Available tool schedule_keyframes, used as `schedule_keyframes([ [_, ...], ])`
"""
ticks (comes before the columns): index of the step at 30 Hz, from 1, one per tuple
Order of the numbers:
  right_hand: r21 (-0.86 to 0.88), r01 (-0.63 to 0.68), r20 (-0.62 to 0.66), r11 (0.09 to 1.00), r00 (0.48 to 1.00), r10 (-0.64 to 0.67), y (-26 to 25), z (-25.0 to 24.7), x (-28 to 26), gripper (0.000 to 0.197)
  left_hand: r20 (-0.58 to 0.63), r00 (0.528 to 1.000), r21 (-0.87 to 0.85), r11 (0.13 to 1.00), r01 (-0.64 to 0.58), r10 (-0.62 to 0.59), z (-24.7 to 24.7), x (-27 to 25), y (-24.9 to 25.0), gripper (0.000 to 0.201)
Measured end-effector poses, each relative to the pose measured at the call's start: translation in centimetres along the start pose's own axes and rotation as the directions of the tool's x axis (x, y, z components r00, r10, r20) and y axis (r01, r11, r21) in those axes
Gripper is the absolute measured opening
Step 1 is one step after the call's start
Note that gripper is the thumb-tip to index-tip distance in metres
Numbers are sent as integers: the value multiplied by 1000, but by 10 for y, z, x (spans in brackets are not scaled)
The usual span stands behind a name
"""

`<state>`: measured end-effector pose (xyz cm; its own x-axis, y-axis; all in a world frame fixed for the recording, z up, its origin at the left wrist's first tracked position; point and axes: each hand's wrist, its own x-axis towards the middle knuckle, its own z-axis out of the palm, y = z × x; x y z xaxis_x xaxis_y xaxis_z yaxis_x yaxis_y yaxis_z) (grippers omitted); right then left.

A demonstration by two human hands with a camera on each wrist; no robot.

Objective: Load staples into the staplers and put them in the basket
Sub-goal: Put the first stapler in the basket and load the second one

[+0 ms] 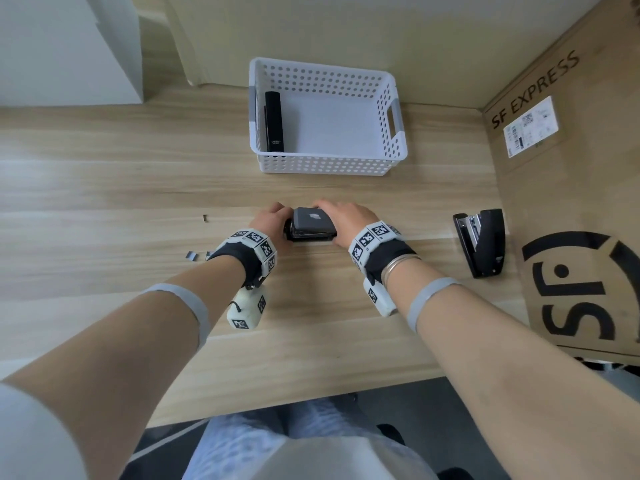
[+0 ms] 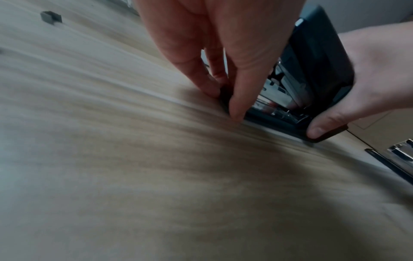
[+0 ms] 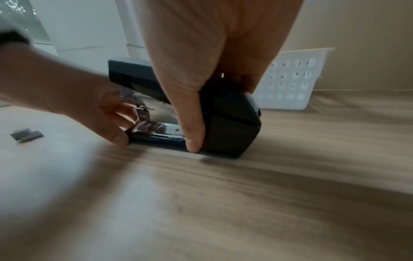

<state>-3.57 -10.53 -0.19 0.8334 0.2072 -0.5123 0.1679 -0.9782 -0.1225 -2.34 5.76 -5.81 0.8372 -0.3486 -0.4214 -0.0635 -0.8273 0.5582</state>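
Observation:
A dark grey stapler stands on the wooden table between both hands, its top arm raised a little off the metal magazine. My left hand pinches the front end of its base. At the hinge end my right hand grips the stapler's body, thumb on the near side, fingers over the top. A white perforated basket stands behind, with a black stapler lying along its left wall. A second black stapler lies open at the right.
Short strips of staples lie left of my left wrist, and a small piece further back. A big cardboard box walls off the table's right side. A wall stands behind the basket.

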Motion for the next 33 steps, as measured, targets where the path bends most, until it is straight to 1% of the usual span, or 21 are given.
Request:
schedule_keyframes([
  [2, -23, 8, 13, 1000, 1000, -8, 0, -2, 1, 69, 5, 1000, 0, 1000, -1, 1, -1, 0, 2, 53],
  [5, -37, 27, 28, 999, 999, -26, 3, -7, 3, 66, 48, 999, 9, 1000, 7, -8, -7, 1, 5, 58],
  [8, -31, 25, -17, 999, 1000, -26, 8, -16, 1, 60, 42, 999, -23, 1000, 0, 1, -22, 0, 9, 60],
  [10, 5, 23, -73, 1000, 997, -23, 9, -29, 0, 59, -7, 999, -57, 998, -41, 41, -38, 2, 12, 60],
  [12, 68, 23, -131, 997, 991, -14, 9, -47, 3, 62, -84, 993, -86, 993, -85, 78, -59, 9, 16, 59],
  [14, 127, 11, -200, 992, 980, 14, 10, -67, 8, 62, -185, 976, -116, 984, -134, 112, -82, 17, 21, 56],
  [16, 196, -19, -269, 980, 960, 72, 12, -86, 15, 58, -299, 946, -144, 975, -170, 121, -104, 26, 28, 54],
  [18, 272, -63, -317, 960, 936, 152, 13, -101, 26, 57, -384, 921, -131, 983, -128, 68, -122, 38, 31, 52],
  [20, 336, -116, -340, 935, 911, 235, 13, -110, 44, 58, -385, 923, -115, 993, -33, -14, -134, 53, 30, 48],
  [22, 399, -169, -339, 901, 886, 316, 13, -114, 64, 58, -349, 934, -100, 994, 47, -79, -140, 69, 27, 41],
  [24, 452, -218, -310, 865, 871, 382, 13, -115, 84, 58, -331, 936, -85, 992, 96, -119, -141, 82, 23, 36],
  [27, 504, -278, -246, 818, 861, 444, 12, -112, 108, 56, -351, 928, -42, 993, 115, -122, -138, 97, 17, 30],
  [29, 541, -308, -214, 782, 849, 483, 10, -106, 120, 55, -374, 920, -21, 992, 121, -120, -136, 103, 13, 29],
  [33, 616, -327, -199, 716, 815, 544, 1, -89, 138, 51, -431, 898, -60, 995, 75, -94, -133, 108, 6, 28],
])
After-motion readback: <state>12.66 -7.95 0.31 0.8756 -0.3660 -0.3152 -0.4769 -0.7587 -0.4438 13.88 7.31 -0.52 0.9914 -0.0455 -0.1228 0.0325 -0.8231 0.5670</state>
